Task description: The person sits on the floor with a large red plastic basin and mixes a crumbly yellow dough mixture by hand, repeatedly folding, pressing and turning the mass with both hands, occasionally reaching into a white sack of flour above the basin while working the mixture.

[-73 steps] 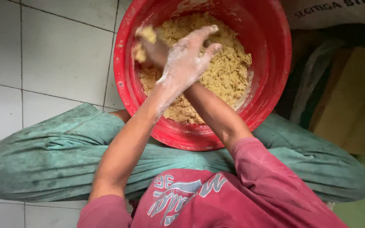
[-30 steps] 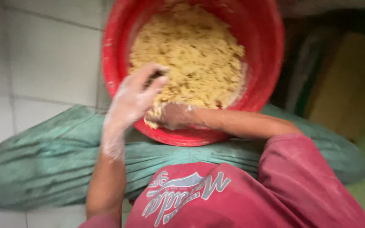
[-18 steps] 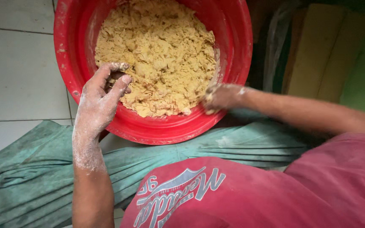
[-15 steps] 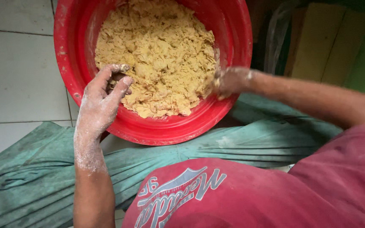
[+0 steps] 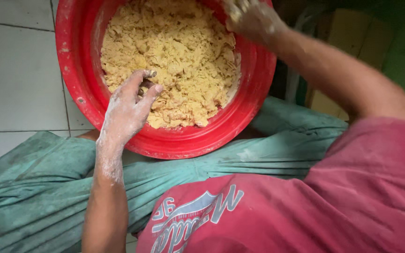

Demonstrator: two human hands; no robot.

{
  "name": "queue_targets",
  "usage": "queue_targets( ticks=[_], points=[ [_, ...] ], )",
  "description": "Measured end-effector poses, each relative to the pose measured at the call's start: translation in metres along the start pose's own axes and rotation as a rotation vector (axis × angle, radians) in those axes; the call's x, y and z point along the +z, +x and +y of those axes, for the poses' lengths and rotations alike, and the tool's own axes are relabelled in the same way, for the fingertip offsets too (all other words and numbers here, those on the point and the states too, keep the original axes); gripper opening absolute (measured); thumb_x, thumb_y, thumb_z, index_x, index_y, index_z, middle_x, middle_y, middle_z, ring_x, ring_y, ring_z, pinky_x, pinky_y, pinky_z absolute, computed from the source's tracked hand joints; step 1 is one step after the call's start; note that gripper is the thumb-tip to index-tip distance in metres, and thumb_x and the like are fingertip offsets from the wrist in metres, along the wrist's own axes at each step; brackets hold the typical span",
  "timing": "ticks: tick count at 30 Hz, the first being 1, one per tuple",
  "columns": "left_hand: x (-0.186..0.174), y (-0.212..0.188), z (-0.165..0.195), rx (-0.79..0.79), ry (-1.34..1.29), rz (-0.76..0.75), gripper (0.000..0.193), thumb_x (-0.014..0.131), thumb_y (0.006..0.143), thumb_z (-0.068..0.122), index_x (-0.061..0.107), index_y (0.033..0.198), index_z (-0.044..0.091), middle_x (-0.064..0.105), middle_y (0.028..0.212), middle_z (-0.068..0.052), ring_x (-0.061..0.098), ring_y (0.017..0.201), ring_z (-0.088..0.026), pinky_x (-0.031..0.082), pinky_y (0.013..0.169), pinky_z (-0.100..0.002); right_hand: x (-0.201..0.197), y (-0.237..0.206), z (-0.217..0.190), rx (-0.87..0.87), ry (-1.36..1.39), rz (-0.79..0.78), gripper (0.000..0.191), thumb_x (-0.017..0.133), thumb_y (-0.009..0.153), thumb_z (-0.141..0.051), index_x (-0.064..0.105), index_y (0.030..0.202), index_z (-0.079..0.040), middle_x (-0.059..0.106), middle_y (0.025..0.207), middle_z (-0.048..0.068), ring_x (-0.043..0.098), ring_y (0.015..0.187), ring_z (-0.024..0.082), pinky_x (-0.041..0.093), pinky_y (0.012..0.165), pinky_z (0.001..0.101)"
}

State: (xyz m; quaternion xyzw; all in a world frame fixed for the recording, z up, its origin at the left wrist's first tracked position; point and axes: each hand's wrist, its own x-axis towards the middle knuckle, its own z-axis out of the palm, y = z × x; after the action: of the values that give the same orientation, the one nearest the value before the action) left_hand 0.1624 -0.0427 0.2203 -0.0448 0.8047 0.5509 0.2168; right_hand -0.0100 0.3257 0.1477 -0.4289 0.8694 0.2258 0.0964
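A big red plastic basin (image 5: 78, 100) stands on the tiled floor between my knees. It holds a heap of yellow crumbly dough (image 5: 174, 56). My left hand (image 5: 127, 110), dusted white with flour, rests on the near left of the dough with its fingers curled into the crumbs. My right hand (image 5: 251, 18) is raised over the basin's far right rim, blurred, with bits of dough stuck to its fingers. Whether it holds a lump I cannot tell.
I sit cross-legged in green trousers (image 5: 38, 187) and a red shirt (image 5: 333, 197). White floor tiles (image 5: 15, 79) lie to the left. A brown cardboard box (image 5: 348, 51) and a plastic bag (image 5: 301, 70) stand to the right of the basin.
My right hand has lifted from the basin's near right side up to its far right rim. My left hand has stayed at the near left of the dough.
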Motion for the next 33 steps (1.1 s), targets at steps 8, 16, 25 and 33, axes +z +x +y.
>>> queue_targets(
  ticks=[8,16,25,33],
  points=[
    [-0.004,-0.005,-0.012,0.05,0.019,0.023,0.045,0.066,0.1,0.036,0.061,0.13,0.003,0.071,0.108,-0.019,0.067,0.085,-0.031,0.053,0.081,-0.044,0.001,-0.127,-0.159,-0.071,-0.003,-0.342,0.03,0.062,0.088,-0.017,0.074,0.108,0.001,0.071,0.107,0.021,0.066,0.104,0.037,0.054,0.088,0.0501],
    [0.021,0.011,-0.063,0.148,0.113,0.092,0.051,0.065,0.101,0.039,0.06,0.133,-0.001,0.064,0.133,-0.026,0.058,0.124,-0.041,0.044,0.106,-0.048,-0.049,-0.071,-0.244,0.192,1.172,-0.243,0.042,0.063,0.088,-0.022,0.073,0.127,-0.012,0.076,0.1,0.019,0.073,0.091,0.035,0.058,0.082,0.0488],
    [0.088,0.101,-0.147,-0.252,0.307,0.356,0.092,0.068,0.1,0.049,0.024,0.156,-0.007,0.016,0.161,-0.037,0.013,0.147,-0.053,0.01,0.118,-0.059,0.061,-0.038,-0.16,1.22,1.327,0.252,0.071,0.062,0.098,-0.048,0.046,0.149,-0.001,0.055,0.148,0.025,0.052,0.136,0.038,0.04,0.112,0.0423],
    [0.078,0.188,-0.197,-0.148,0.32,0.354,0.097,0.063,0.101,0.057,0.021,0.161,-0.007,0.019,0.167,-0.032,0.015,0.156,-0.044,0.013,0.126,-0.051,0.146,0.02,-0.1,1.589,1.827,-0.26,0.073,0.05,0.096,-0.068,0.051,0.151,-0.018,0.043,0.152,0.01,0.043,0.132,0.028,0.033,0.107,0.0393]
  ],
)
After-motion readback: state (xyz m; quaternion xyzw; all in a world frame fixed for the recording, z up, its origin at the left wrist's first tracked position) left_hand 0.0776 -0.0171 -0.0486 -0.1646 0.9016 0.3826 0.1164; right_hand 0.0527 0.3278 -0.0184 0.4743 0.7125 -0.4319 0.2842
